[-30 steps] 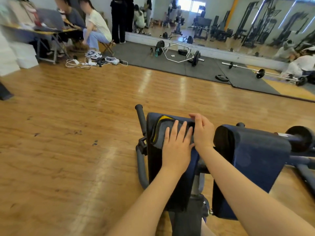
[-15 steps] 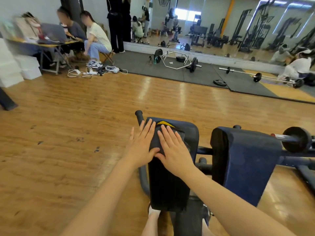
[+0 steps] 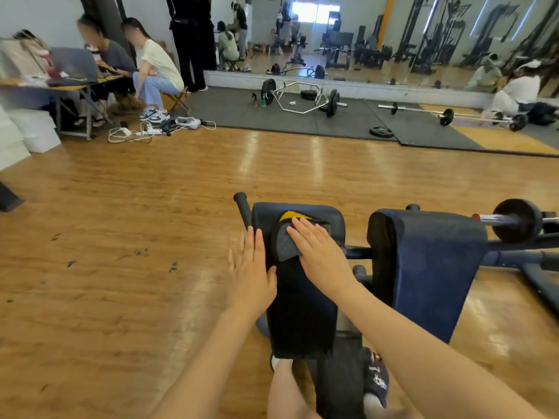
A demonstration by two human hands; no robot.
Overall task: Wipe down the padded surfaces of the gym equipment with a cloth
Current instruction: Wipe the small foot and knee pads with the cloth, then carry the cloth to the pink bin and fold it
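Observation:
Two dark blue pads of a gym machine stand in front of me. On the top of the left pad [image 3: 302, 297] lies a grey cloth [image 3: 286, 244] with a yellow patch. My right hand [image 3: 320, 255] presses flat on the cloth, fingers straight and pointing up-left. My left hand [image 3: 251, 270] lies flat against the left side of the same pad, thumb on the pad's front. The right pad [image 3: 429, 267] stands bare beside them.
A black handle [image 3: 243, 207] sticks up left of the pad. The machine's frame and a roller [image 3: 517, 220] reach to the right. Wooden floor lies all round; people at a table [image 3: 60, 86] sit far left, and barbells [image 3: 447, 116] lie on mats by the mirror.
My hands have swapped places on the cloth: a second ago the left pressed it, now the right does. The left hand slid down the pad's left side. The view tilted up a little.

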